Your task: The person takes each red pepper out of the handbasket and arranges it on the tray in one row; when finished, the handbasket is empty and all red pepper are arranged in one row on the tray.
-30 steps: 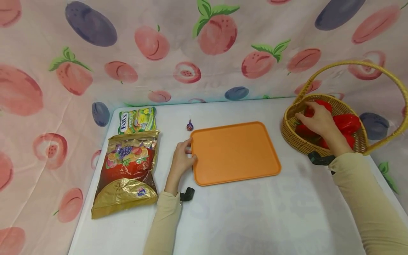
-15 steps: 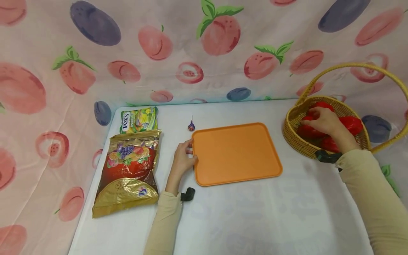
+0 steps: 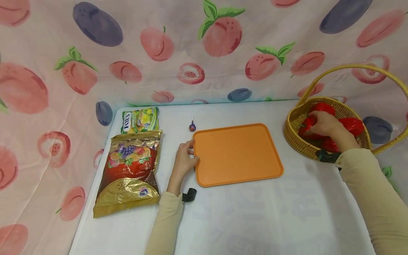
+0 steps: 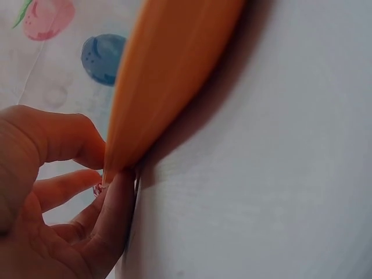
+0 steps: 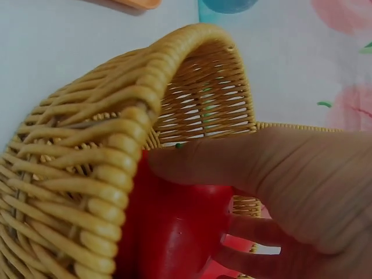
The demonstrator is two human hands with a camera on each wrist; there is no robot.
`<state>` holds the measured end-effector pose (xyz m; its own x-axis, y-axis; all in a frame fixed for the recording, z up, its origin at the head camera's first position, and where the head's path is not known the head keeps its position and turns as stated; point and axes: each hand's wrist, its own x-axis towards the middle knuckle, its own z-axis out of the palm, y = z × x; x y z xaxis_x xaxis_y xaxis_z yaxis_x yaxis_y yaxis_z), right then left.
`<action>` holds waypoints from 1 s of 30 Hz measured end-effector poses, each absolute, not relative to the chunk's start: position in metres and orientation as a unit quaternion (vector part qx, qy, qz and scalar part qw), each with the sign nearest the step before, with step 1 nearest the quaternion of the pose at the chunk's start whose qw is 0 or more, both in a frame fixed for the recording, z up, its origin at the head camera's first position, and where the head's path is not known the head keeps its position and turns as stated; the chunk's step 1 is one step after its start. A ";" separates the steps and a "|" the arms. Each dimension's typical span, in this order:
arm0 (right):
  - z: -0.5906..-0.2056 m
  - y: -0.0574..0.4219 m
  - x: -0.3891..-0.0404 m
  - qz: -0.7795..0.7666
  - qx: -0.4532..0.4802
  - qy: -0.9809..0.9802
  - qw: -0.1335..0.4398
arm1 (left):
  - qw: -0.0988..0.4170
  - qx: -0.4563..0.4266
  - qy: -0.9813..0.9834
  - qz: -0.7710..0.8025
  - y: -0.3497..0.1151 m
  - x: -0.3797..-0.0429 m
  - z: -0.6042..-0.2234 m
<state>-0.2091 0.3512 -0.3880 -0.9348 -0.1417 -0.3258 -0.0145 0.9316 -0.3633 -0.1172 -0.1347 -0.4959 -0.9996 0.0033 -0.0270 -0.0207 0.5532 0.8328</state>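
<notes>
Taking the tray's middle as the clock's centre in the head view, the work seems to be at an early point: the right hand (image 3: 326,125) has a red pepper (image 5: 177,232) in its grip, but that pepper sits inside the wicker basket (image 3: 294,145), between two and three o'clock. Lifting it out looks not yet done, and other peppers (image 3: 352,125) lie around it in the same basket; the hand hides part of the pile, so I cannot give a sure count. None of them is on the orange tray (image 3: 237,156). The right forearm comes in from about five o'clock of the basket and passes over its near rim, palm turned down; the right-wrist view shows the thumb laid along one side of the pepper and fingers against the other, clamped on it. The left hand (image 3: 184,158) is at nine o'clock, its forearm rising from about seven, with thumb and fingers pinching the tray's edge. A lollipop (image 3: 192,126) lies near the tray at ten o'clock, and the big sweet bag (image 3: 127,173) farther out between eight and nine.
</notes>
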 end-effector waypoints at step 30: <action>-0.378 0.362 -0.194 -0.221 -0.007 0.962 0.161 | 0.016 -0.012 0.890 0.455 -0.133 -0.115 -0.493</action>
<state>-0.1943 0.3618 -0.3780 -0.9483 -0.0839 -0.3061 0.0583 0.9019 -0.4280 -0.1150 -0.1326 -0.4933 -0.9992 -0.0058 -0.0392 -0.0352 0.5855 0.8099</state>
